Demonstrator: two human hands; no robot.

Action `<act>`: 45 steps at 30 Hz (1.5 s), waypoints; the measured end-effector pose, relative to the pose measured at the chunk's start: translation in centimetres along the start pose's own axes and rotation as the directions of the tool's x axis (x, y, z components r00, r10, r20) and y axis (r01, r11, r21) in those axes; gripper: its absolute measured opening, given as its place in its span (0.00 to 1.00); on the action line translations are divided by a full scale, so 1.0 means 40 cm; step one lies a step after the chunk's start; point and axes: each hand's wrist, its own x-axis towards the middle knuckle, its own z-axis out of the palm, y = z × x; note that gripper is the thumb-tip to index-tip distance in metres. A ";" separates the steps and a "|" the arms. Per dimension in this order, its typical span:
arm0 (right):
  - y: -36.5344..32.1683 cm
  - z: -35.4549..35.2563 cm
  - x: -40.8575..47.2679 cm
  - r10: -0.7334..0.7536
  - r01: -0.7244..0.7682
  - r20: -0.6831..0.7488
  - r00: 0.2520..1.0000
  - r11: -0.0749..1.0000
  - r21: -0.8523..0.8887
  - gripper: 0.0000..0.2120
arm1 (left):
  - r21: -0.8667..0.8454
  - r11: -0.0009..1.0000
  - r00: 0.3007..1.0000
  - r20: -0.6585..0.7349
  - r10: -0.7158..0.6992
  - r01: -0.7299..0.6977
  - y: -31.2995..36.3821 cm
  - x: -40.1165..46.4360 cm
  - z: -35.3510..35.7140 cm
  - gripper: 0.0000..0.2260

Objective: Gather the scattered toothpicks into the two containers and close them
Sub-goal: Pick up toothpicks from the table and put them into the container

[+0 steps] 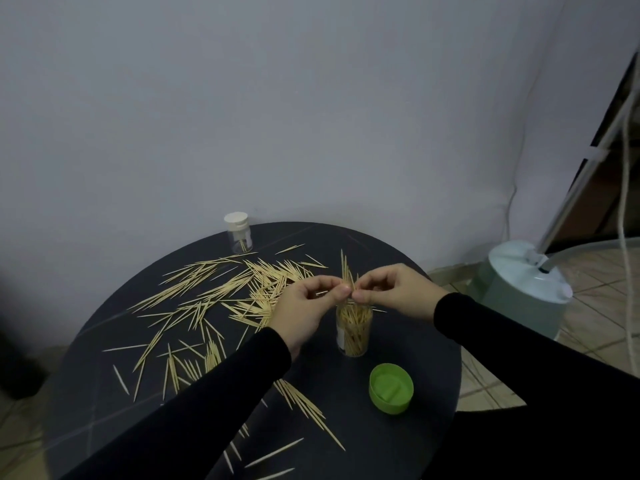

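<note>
The person stands at a round dark table (433,344) that is against a pale wall (277,98); both arms wear black sleeves (519,344). The left hand (304,306) and the right hand (394,289) meet just above an open clear jar (354,329); together they pinch a small bundle of toothpicks (346,275) between thumbs and fingertips; the bundle stands almost upright, its points above the hands, its lower end at the mouth of the jar. The jar is upright near the middle of the table and is already quite full of toothpicks; a green lid (391,393) lies upside down on the table, near the jar, on the side toward the person. Many loose toothpicks (194,299) lie scattered on the left half of the table; some more lie near the front edge, partly under the left sleeve. A second clear jar (239,233) with a white cap on it stands at the far edge of the table, by the wall; it holds only a few toothpicks. To the right, on the tiled floor (588,323), stands a pale green base (526,289) with a slanted pole (575,188) going up.
</note>
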 end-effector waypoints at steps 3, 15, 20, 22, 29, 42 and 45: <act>-0.001 -0.008 -0.002 -0.012 0.013 0.008 1.000 0.989 -0.149 0.03 | 0.049 0.999 1.000 0.028 -0.010 0.008 -0.013 -0.009 -0.002 0.01; -0.007 -0.044 -0.013 -0.028 0.056 0.080 0.996 0.929 -0.367 0.20 | 0.611 0.689 0.915 0.176 0.362 -0.390 0.005 -0.027 -0.040 0.18; -0.001 -0.032 -0.011 0.083 -0.007 0.156 0.984 0.901 -0.434 0.24 | 0.789 0.333 0.838 0.386 0.386 -0.516 -0.007 -0.048 -0.039 0.27; 0.004 -0.023 -0.007 0.065 0.019 0.180 0.981 0.903 -0.430 0.14 | 0.776 0.332 0.834 0.429 0.348 -0.537 -0.003 -0.054 -0.025 0.28; 0.009 -0.021 -0.001 0.078 -0.004 0.158 0.984 0.907 -0.422 0.13 | 0.758 0.240 0.788 0.537 0.300 -0.607 0.027 -0.034 -0.017 0.27; -0.005 -0.021 0.005 0.151 -0.026 0.173 0.973 0.820 -0.571 0.21 | 0.814 0.268 0.853 0.454 0.258 -0.515 -0.005 -0.009 -0.050 0.34; -0.013 -0.017 0.011 0.193 -0.056 0.119 0.974 0.715 -0.697 0.27 | 0.757 0.454 0.868 0.304 0.393 -0.471 -0.007 -0.005 -0.057 0.30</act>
